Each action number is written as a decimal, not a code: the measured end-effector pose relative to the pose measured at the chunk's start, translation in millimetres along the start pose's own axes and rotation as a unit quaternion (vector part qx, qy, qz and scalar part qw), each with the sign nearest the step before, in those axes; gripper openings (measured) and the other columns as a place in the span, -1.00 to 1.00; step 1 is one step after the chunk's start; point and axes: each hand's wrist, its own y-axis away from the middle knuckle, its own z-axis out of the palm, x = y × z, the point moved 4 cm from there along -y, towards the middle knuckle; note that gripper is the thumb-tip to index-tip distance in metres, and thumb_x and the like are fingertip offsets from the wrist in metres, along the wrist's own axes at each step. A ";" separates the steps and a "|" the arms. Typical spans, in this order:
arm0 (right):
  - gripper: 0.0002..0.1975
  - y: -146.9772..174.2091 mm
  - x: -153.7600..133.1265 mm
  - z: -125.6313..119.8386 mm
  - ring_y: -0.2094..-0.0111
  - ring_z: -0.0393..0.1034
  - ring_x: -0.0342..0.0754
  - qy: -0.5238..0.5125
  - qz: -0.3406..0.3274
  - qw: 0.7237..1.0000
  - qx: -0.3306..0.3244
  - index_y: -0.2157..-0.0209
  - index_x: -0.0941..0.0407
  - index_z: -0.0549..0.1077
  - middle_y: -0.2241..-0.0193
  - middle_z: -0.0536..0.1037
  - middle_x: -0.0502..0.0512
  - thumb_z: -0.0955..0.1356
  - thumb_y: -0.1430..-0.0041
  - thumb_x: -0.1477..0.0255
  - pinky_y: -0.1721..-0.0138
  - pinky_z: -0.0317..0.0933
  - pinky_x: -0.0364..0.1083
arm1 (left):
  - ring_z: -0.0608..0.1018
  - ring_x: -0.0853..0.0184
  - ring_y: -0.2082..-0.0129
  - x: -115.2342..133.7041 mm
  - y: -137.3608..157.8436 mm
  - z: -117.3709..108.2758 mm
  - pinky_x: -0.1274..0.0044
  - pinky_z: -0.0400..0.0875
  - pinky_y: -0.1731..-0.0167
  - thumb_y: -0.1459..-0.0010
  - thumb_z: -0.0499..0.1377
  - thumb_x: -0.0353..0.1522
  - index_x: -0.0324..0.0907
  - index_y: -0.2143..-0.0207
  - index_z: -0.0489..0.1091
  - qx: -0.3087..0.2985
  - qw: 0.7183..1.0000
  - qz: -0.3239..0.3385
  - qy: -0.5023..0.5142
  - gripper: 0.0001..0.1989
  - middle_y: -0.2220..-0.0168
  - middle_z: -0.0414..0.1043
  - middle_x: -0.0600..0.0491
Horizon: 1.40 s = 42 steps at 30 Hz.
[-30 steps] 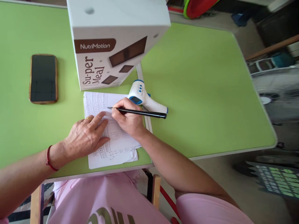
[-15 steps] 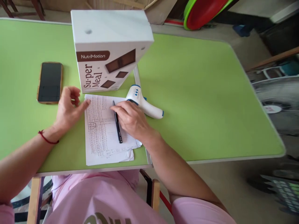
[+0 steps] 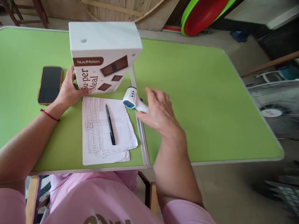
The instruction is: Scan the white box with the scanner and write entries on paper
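A white NutriMotion box (image 3: pixel 105 37) stands upright on the green table. At its lower left corner is my left hand (image 3: pixel 70 88), thumb across the printed front and fingers against the side, gripping it. My right hand (image 3: pixel 161 110) hovers open at the handle of a white and blue infrared thermometer (image 3: pixel 130 96), thumb and fingers apart. The hand hides part of that handle; whether they touch I cannot tell. In front of the box lie several sheets of handwritten paper (image 3: pixel 93 140), with a black pen (image 3: pixel 110 124) on top.
A smartphone (image 3: pixel 50 85) in a brown case lies left of my left hand. A metal seam (image 3: pixel 143 140) crosses the green table (image 3: pixel 210 109). Beyond the right edge stands a fan (image 3: pixel 273 109); red and green basins (image 3: pixel 205 15) lean behind the table.
My right hand has left the pen and moved right to the thermometer's handle. The pen stays on the paper. My left hand has moved up and taken hold of the box's lower corner.
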 end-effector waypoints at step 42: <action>-0.68 24.7 -95.0 50.7 0.38 0.31 -0.15 -0.739 0.017 0.656 -0.151 0.13 0.08 0.35 0.38 0.39 0.00 0.38 -0.23 0.16 0.37 0.23 -0.09 | 0.55 0.11 0.23 37.0 15.4 4.5 0.30 0.46 0.30 -0.12 0.25 0.10 -0.19 0.10 0.40 -0.023 0.995 0.001 -0.094 -0.43 0.16 0.52 -0.08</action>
